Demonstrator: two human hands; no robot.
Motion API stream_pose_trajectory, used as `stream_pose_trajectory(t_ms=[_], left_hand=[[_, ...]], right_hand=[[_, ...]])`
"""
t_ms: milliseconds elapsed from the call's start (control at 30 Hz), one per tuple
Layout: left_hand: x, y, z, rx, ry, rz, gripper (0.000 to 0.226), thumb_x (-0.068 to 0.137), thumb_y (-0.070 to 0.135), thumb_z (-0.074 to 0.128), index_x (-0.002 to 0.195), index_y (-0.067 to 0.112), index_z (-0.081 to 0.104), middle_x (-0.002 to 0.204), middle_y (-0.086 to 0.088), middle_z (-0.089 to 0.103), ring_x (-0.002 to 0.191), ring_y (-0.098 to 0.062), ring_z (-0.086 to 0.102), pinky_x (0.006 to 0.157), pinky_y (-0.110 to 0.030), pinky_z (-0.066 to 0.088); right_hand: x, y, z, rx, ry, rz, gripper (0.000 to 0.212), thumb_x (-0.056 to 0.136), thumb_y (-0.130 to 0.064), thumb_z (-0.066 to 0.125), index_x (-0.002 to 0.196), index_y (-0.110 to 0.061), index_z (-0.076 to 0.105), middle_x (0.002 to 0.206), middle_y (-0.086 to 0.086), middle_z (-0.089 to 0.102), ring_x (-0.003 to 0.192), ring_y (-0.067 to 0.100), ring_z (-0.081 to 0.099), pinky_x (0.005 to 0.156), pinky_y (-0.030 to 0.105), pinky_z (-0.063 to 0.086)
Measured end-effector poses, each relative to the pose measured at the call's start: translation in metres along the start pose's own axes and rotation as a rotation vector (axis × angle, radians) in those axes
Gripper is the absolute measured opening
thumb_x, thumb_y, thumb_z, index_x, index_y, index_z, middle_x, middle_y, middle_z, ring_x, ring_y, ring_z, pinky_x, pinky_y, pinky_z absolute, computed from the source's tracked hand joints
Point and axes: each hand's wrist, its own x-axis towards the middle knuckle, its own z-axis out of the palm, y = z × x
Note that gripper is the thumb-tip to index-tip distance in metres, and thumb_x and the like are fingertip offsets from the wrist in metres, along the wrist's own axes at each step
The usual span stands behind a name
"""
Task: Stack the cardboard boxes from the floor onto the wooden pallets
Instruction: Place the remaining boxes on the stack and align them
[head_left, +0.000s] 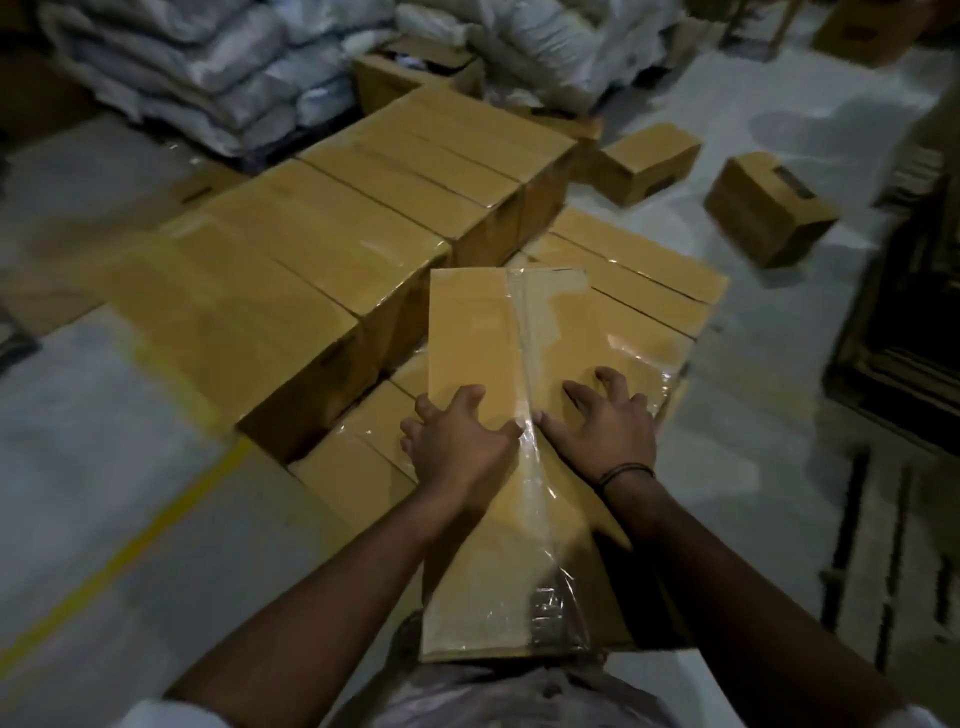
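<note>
Here, at the frame's lower centre, the taped box lies atop the low stack of boxes, the left hand curling fingers over its left edge and the right hand splayed flat on top, seemingly to slide it square.

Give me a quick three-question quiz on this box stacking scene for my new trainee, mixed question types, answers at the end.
1. True or false: the left hand and right hand both rest on the taped box.
2. What runs along the floor on the left? A) yellow line B) red hose C) blue rope
3. What is piled behind the stacked boxes, at the back?
Key: 1 true; 2 A; 3 white sacks.
</note>
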Motion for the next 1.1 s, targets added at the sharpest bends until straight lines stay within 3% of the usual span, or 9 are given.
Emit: stream_pose_trajectory(t_ms=[233, 500, 767, 967, 1100], left_hand=[[-0.031, 0.02, 0.031, -0.123, 0.193, -0.308, 0.063, 0.073, 0.071, 0.07, 0.13, 0.049, 0.056, 0.156, -0.01, 0.031, 0.14, -0.043, 0.03, 0.116, -0.054, 0.03], [-0.079, -0.003, 0.047, -0.207, 0.288, -0.558, 0.07, 0.074, 0.075, 0.07, 0.136, 0.049, 0.054, 0.156, -0.012, 0.032, 0.137, -0.045, 0.035, 0.112, -0.051, 0.033], [-0.122, -0.028, 0.053, -0.246, 0.365, -0.599, 0.07, 0.075, 0.075, 0.069, 0.137, 0.046, 0.055, 0.157, -0.012, 0.029, 0.137, -0.045, 0.034, 0.112, -0.051, 0.031], [-0.139, -0.045, 0.056, -0.176, 0.394, -0.53, 0.085, 0.069, 0.089, 0.062, 0.142, 0.047, 0.049, 0.157, -0.014, 0.027, 0.137, -0.046, 0.031, 0.113, -0.054, 0.031], [-0.137, -0.047, 0.055, -0.178, 0.438, -0.515, 0.086, 0.069, 0.087, 0.064, 0.144, 0.048, 0.047, 0.158, -0.015, 0.025, 0.137, -0.045, 0.031, 0.113, -0.052, 0.031]], right_hand=[[0.03, 0.026, 0.01, 0.067, -0.137, -0.305, 0.072, 0.077, -0.085, 0.049, 0.133, -0.041, 0.061, 0.155, -0.002, 0.035, 0.121, 0.035, 0.046, 0.104, 0.045, 0.042], [0.021, 0.009, 0.016, 0.035, -0.225, -0.6, 0.071, 0.076, -0.082, 0.053, 0.132, -0.039, 0.062, 0.155, -0.001, 0.037, 0.118, 0.034, 0.046, 0.1, 0.044, 0.043], [-0.01, 0.0, 0.017, 0.027, -0.295, -0.702, 0.074, 0.074, -0.084, 0.05, 0.134, -0.041, 0.058, 0.156, -0.004, 0.032, 0.122, 0.033, 0.044, 0.104, 0.047, 0.042], [-0.021, -0.006, 0.015, 0.029, -0.26, -0.799, 0.085, 0.071, -0.093, 0.048, 0.135, -0.037, 0.059, 0.155, 0.0, 0.034, 0.123, 0.036, 0.044, 0.102, 0.047, 0.044], [-0.02, -0.015, 0.012, 0.032, -0.238, -0.808, 0.086, 0.07, -0.093, 0.048, 0.136, -0.038, 0.058, 0.156, -0.002, 0.033, 0.122, 0.035, 0.044, 0.103, 0.046, 0.044]])
